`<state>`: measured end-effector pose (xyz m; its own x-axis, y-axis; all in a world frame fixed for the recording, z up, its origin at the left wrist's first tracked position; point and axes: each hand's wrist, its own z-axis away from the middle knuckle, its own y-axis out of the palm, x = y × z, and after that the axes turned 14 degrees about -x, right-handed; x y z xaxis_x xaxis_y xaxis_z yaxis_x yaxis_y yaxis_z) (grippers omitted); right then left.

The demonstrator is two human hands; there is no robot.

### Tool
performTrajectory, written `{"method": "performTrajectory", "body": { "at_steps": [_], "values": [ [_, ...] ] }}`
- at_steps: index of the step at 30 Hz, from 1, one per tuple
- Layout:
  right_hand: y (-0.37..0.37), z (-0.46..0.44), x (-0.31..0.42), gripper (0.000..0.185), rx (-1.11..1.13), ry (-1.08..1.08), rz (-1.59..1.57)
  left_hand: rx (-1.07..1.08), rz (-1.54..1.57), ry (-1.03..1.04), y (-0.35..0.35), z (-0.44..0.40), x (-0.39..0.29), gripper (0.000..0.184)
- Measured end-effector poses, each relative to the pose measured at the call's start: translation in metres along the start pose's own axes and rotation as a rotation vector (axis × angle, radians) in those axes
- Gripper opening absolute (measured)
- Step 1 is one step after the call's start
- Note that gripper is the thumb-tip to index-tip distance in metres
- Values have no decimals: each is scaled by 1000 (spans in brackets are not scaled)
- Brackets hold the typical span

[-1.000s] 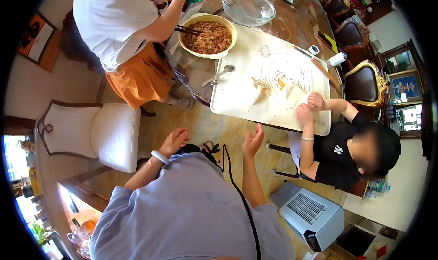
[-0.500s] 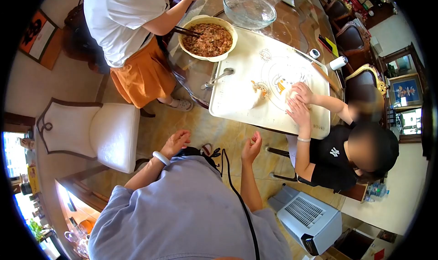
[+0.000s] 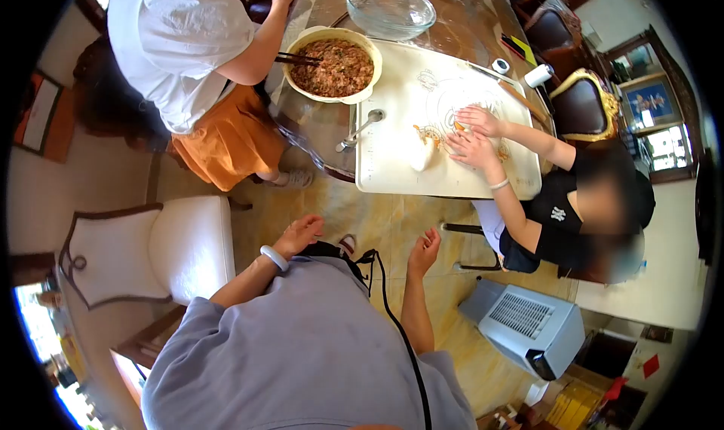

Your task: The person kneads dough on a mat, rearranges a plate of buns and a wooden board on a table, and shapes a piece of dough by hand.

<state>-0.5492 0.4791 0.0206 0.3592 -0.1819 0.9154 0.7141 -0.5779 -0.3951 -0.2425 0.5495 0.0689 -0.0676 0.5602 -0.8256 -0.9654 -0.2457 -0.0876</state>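
Two bare hands wait just off the board, holding nothing

Clock directions run from the wearer, with twelve straight ahead. The left hand (image 3: pixel 303 232), at twelve, is half curled; the right hand (image 3: pixel 424 250), at one, has its fingers loosely bent and parted. Neither grips anything that shows, and both hang short of the white board (image 3: pixel 388 180).

On that board, at one o'clock, sits a white lump (image 3: pixel 421 157), seemingly dough: judged by eye, gathered together but not flattened or divided. Just beyond it, a co-worker's hands (image 3: pixel 473 150) press down palms first; what lies beneath them cannot be told. At twelve, the brown mixture (image 3: pixel 343 64) in the cream bowl (image 3: pixel 369 92) looks already blended, with chopsticks (image 3: pixel 300 58) resting in it. How far the rest has got is unclear.

The board carries printed circles and a cartoon figure, and a spoon (image 3: pixel 362 128) lies at its near left edge. The bench (image 3: pixel 469 24) beneath is dark and glossy, with a glass bowl (image 3: pixel 353 15) at half past twelve.

Around it is a tiled floor (image 3: pixel 362 220), with a pale chair (image 3: pixel 197 238) at half past ten and a grilled blue-grey appliance (image 3: pixel 558 328) at three. A person in white (image 3: pixel 181 45) stands at eleven.
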Motion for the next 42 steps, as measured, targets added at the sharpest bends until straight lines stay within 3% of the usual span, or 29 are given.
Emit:
{"method": "performTrajectory", "body": {
  "at_steps": [5,11,19,31,34,37,40,42],
  "values": [
    [-11,71,-4,38,-104,101,-8,177,31,-31,-42,-20,0,36],
    [-21,176,-17,36,-239,316,-44,388,-176,-89,-100,-46,2,35],
    [-42,261,-49,30,-322,540,-182,401,-154,-108,-122,-47,14,28],
    [-62,339,-78,29,-269,570,-211,450,-289,-42,-109,-4,48,31],
    [-70,366,-94,27,-259,607,-355,487,-273,-17,-112,10,54,30],
    [-77,390,-121,24,-212,488,-498,500,-309,-75,-120,17,61,30],
    [-90,392,-144,21,-148,773,-680,483,-333,-89,-127,26,66,30],
    [-87,401,-143,20,-208,687,-645,464,-328,-78,-131,32,65,30]
  ]
}}
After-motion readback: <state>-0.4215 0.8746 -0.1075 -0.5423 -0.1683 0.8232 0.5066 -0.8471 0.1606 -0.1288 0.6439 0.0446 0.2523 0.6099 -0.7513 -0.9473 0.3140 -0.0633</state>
